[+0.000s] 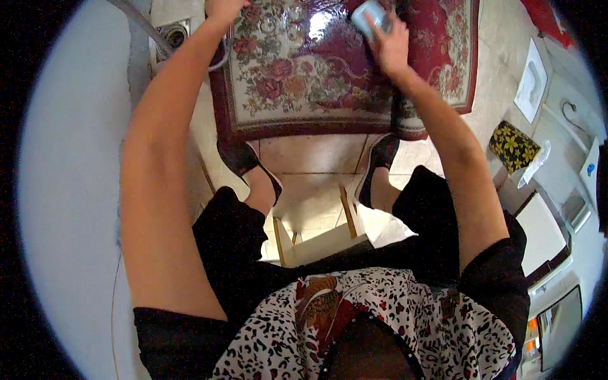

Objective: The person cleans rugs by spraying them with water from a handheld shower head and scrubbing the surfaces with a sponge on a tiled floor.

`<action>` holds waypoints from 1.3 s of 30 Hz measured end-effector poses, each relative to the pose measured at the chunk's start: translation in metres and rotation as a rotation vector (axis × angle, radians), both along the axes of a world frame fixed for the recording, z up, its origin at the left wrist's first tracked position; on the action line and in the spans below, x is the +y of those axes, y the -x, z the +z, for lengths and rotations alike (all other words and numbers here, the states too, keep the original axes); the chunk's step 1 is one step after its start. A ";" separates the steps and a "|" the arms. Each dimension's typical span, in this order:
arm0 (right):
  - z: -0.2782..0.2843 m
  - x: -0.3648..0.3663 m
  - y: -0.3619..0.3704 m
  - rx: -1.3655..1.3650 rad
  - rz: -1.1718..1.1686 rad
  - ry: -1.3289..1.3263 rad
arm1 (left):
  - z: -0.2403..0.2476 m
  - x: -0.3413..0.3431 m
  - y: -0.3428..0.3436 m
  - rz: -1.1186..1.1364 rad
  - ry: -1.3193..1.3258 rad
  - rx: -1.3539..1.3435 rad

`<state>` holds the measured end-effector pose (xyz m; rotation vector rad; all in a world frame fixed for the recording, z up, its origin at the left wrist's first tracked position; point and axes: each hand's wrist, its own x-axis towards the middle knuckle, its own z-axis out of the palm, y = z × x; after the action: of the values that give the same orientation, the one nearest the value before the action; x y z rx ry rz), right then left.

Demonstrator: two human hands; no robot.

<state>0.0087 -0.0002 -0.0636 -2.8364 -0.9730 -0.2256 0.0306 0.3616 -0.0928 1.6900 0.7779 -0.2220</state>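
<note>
A red and beige floral rug [278,95] lies in front of my feet, its surface wet and shiny near the top. My right hand [391,47] is closed around a light-blue rounded object [367,18], held over or against the rug; its kind is blurred. A dark fold or seam in the rug runs beside that hand. At the top edge, my left hand [223,9] is near the rug's left border, and its fingers are mostly cut off by the picture. A pale hose [220,60] curves below it.
A metal floor drain [172,39] lies left of the rug, with a grey pipe [140,20] over it. A pale wall [69,190] bounds the left. A low stool [316,244] is under me. To the right stands a black-and-yellow flowered bin [512,145] with a plastic bag.
</note>
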 end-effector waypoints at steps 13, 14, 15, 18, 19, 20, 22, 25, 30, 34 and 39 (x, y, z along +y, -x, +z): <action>0.015 0.078 0.191 0.304 0.119 0.083 | 0.004 -0.015 0.038 -0.709 -0.844 -0.153; 0.024 0.082 0.201 0.294 0.130 0.065 | 0.001 -0.009 0.055 -0.623 -0.827 -0.052; 0.032 0.075 0.211 0.405 0.140 0.058 | 0.003 -0.014 0.065 -0.620 -0.829 -0.057; 0.043 0.060 0.218 0.563 0.065 -0.013 | 0.020 -0.035 0.085 -0.415 -0.854 -0.019; 0.045 0.055 0.219 0.615 -0.017 -0.079 | 0.025 -0.050 0.086 -0.416 -0.853 -0.024; 0.046 0.055 0.218 0.656 -0.109 -0.145 | 0.030 -0.056 0.085 -0.354 -0.859 0.028; 0.045 0.050 0.212 0.561 -0.240 -0.253 | 0.041 -0.060 0.083 -0.288 -0.870 0.070; 0.061 0.045 0.193 0.452 -0.380 -0.258 | 0.033 -0.042 0.100 -0.242 -0.805 0.157; 0.060 0.025 0.154 0.260 -0.385 -0.081 | 0.013 -0.013 0.094 -0.329 -0.822 0.256; 0.034 0.026 0.113 0.206 -0.382 -0.208 | 0.006 -0.011 0.084 -0.871 -0.827 0.268; 0.032 0.078 0.060 0.276 -0.481 -0.140 | 0.004 0.019 0.093 -0.450 -0.445 0.227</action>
<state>-0.0511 0.0782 -0.0318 -2.8213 -0.2074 0.0519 -0.0627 0.3807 -0.0888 2.2848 0.6298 -0.5950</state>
